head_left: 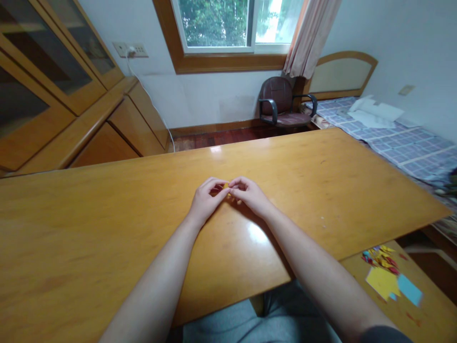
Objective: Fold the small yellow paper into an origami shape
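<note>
You had a small yellow piece between the fingertips of both hands, just over the table. Your left hand was narrow, pinching its left side; your right hand was narrow too, pinching from the right. The step seemed to be fine fingertip shaping, though your fingers hid most of the piece. The next move, I judged, called for a light, steady pinch from both sides. By count: one yellow piece in hand; on the bench, one yellow sheet, one blue sheet, and one pile, too blurred to number.
</note>
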A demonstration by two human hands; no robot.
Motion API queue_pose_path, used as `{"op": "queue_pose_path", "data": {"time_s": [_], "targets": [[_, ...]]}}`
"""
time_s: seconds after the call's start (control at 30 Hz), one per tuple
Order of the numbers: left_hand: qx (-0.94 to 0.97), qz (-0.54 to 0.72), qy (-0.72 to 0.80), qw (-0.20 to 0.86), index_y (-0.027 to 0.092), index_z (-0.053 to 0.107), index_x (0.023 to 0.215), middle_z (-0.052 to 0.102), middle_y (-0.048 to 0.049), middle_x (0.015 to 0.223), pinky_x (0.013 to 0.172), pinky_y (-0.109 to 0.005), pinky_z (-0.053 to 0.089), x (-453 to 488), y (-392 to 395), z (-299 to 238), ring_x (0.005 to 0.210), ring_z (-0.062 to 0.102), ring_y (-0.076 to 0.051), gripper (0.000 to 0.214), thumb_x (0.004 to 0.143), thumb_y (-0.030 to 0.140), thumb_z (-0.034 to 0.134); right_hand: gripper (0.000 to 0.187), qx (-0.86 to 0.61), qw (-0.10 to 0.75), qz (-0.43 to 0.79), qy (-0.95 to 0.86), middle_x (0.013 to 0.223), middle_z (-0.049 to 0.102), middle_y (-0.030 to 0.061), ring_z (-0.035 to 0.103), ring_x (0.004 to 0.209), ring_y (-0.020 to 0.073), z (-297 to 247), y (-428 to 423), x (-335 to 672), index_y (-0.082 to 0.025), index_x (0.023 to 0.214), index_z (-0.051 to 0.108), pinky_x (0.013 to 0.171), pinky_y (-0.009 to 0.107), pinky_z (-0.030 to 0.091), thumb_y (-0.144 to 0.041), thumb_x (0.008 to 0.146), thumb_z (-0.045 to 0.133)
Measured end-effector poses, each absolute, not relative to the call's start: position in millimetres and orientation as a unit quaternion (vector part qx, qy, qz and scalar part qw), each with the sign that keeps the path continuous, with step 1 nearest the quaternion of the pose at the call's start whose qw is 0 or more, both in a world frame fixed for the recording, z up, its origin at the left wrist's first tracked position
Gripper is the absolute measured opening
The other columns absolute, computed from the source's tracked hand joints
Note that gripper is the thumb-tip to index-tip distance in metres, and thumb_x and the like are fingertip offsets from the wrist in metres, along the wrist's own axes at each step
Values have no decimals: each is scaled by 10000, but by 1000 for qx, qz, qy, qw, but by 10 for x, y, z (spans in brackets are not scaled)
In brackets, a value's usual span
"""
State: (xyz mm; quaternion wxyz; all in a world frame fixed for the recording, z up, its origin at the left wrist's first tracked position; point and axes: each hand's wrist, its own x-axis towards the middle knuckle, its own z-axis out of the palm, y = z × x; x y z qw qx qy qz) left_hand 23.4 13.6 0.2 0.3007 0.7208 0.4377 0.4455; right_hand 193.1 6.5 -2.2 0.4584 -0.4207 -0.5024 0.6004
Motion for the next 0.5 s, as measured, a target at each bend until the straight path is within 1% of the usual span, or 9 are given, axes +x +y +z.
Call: {"op": "queue_pose_path", "data": {"time_s": [0.13, 0.23, 0.37, 0.5], "targets": [[721, 460, 436, 281, 192, 687, 821, 654, -34, 816, 721, -275, 528, 245, 136, 19, 770, 636, -161, 131, 815, 321, 662, 280, -423, 459, 589, -512, 723, 623, -20, 547, 585, 88, -17, 66, 1923, -174, 878, 574, 500, 188, 406, -368, 738, 719], [716, 469, 439, 271, 186, 688, 816, 662, -31, 815, 722, -268, 527, 244, 134, 19, 768, 639, -157, 127, 813, 311, 663, 308, -423, 462, 586, -515, 740, 626, -21, 547, 586, 87, -19, 68, 1915, -176, 892, 567, 504, 193, 415, -395, 741, 723], [706, 477, 446, 273, 184, 691, 841, 681, -35, 864, 737, -268, 531, 238, 132, 13, 808, 649, -159, 125, 825, 300, 647, 333, -416, 453, 604, -507, 754, 639, -21, 583, 599, 91, -11, 56, 1906, -179, 887, 555, 548, 210, 453, -391, 720, 750], [703, 478, 449, 276, 179, 697, 856, 693, -41, 884, 759, -275, 536, 246, 116, 44, 828, 658, -160, 112, 821, 274, 649, 357, -414, 434, 629, -494, 712, 659, -17, 632, 617, 117, -4, 42, 1898, -188, 904, 529, 579, 229, 481, -399, 721, 751]]}}
